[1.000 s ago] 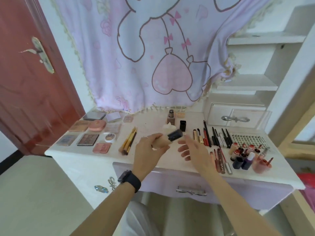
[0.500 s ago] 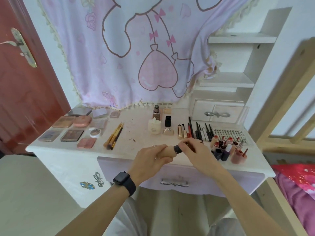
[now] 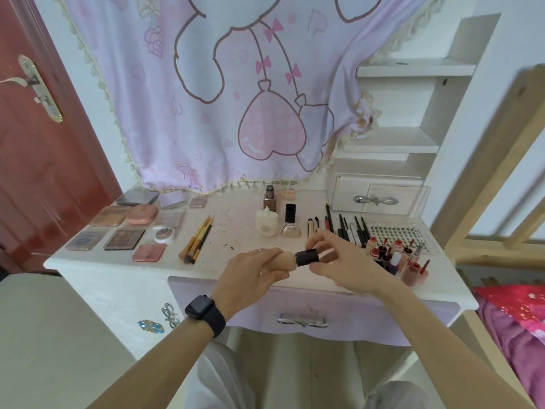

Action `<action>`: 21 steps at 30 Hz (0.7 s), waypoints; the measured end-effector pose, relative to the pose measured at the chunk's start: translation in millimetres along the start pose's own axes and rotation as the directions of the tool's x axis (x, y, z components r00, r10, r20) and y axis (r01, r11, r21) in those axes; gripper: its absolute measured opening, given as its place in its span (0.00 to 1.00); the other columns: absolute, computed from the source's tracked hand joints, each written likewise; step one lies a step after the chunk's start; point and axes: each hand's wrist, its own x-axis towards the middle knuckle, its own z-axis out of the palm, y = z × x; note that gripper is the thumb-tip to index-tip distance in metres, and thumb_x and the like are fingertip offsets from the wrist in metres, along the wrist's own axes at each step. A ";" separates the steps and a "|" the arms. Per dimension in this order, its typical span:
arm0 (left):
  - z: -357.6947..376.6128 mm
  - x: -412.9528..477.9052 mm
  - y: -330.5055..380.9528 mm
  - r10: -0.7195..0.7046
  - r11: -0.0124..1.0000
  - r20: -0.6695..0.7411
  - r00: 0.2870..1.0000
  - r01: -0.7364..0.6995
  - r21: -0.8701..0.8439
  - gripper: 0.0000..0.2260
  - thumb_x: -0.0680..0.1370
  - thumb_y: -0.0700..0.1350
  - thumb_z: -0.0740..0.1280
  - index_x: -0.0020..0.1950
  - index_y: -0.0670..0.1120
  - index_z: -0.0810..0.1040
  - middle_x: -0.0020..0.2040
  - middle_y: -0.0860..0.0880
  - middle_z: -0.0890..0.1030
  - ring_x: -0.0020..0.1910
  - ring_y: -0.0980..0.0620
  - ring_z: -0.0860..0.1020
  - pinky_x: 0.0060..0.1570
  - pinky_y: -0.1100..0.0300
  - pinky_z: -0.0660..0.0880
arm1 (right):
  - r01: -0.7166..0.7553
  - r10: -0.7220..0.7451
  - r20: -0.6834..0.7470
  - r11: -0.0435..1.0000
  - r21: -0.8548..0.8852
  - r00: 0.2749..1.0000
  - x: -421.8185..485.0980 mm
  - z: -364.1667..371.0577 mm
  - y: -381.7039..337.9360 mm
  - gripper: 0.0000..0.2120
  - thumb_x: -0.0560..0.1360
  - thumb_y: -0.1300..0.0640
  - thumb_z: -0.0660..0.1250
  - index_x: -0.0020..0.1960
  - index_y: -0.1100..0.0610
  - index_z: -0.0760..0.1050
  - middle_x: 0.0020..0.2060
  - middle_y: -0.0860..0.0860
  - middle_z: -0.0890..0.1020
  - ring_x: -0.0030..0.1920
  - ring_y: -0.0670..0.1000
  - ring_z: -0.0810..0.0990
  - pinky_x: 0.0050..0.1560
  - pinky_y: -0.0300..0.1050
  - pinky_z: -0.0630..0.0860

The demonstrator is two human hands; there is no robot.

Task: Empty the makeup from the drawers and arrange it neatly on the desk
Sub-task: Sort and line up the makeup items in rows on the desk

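Makeup bottle (image 3: pixel 285 259): fingers of my left hand (image 3: pixel 250 273) hold its tan body, fingers of my right hand (image 3: pixel 342 261) pinch its black cap (image 3: pixel 306 257), above the bench (image 3: pixel 233 231). Writing too blurry.

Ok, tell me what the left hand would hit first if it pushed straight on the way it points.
The right hand, which pinches the black cap of the beige bottle that the left hand grips and aims rightward. Beyond it, probably the lip tubes, though depth is unclear.

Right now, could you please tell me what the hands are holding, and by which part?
Both hold one beige bottle: the left hand grips its body, and the right hand pinches its black cap.
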 end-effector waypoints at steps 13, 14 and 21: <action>-7.8 -2.3 -9.6 -0.028 1.000 0.010 1.000 0.028 -0.002 0.21 0.77 0.58 0.69 0.69 0.56 0.74 0.55 0.55 0.80 0.47 0.58 0.73 0.44 0.73 0.65 | -0.036 0.036 0.067 0.999 0.005 0.997 12.0 -0.5 -11.5 0.12 0.77 0.49 0.71 0.59 0.42 0.75 0.55 0.42 0.80 0.49 0.41 0.82 0.54 0.42 0.80; -8.7 -2.6 -10.0 -0.031 0.999 0.011 0.999 0.031 -0.005 0.21 0.77 0.58 0.69 0.69 0.55 0.74 0.55 0.55 0.80 0.47 0.58 0.73 0.44 0.73 0.64 | -0.048 0.048 0.055 0.999 0.011 0.997 13.0 0.3 -11.9 0.15 0.76 0.45 0.71 0.60 0.42 0.74 0.57 0.41 0.79 0.50 0.42 0.83 0.56 0.44 0.80; -12.0 -3.5 -13.0 -0.030 0.999 0.002 1.000 0.030 -0.019 0.21 0.78 0.57 0.69 0.69 0.55 0.75 0.56 0.54 0.81 0.49 0.57 0.74 0.46 0.72 0.65 | -0.057 0.064 0.047 0.989 -0.137 0.997 17.7 2.8 -16.8 0.12 0.80 0.41 0.63 0.52 0.48 0.77 0.41 0.46 0.86 0.36 0.43 0.82 0.47 0.46 0.83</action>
